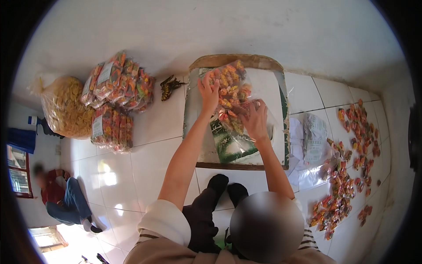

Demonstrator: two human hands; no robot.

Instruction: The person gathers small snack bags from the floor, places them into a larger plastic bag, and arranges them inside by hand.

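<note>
A clear plastic bag [231,94] filled with small orange and yellow snack packets lies on a low table [191,147]. My left hand [209,94] holds the bag's left side, its thumb and fingers against the plastic. My right hand [256,119] grips the lower right part of the bag, fingers bent over the packets and plastic there. Some of the fingertips are hidden against the bag. Beneath the bag, a green and white printed sheet [237,152] covers part of the tabletop.
Filled bags of packets [125,83] are stacked at left beside a big bag of yellowish snacks [68,108]. Loose packets [336,189] lie across the floor at right, near a pile of clear printed bags [315,136]. A person [66,198] sits far left.
</note>
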